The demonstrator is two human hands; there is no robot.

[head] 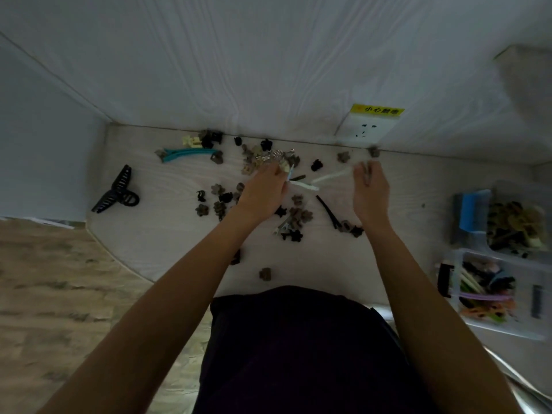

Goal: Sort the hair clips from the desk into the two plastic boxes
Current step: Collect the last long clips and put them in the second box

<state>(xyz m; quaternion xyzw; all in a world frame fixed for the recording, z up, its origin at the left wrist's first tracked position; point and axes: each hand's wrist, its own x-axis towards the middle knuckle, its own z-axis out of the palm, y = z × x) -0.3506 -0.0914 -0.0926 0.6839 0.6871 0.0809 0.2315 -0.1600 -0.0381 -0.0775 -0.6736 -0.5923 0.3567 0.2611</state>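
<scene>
Fig. Mid-sort, head view. My left hand (263, 186) is curled over several clips at the back-centre pile: a pale long clip (301, 185) and a blue-tinted one (290, 172) stick out past the fingers, w/ metal wire clips (270, 156) just above. My right hand (370, 189) is blurred; its fingertips meet the far end of a white long clip (331, 176); whether it actually pinches it I cannot tell.

Remaining clips lie scattered on the counter (179, 234): small flower claw clips (298, 218), a teal long clip (188, 153), a big black claw clip (118, 191). The far box (519, 186) and near box (504, 330) sit at right, both part-filled.

Handling (est.): all light, rigid plastic, smooth, so apt to slip. Long clips: pinch mid-body, not the tip. Small claws: take by the body; squeezing the tabs springs them open. Teeth prob. snag neighbours in a pile.
</scene>
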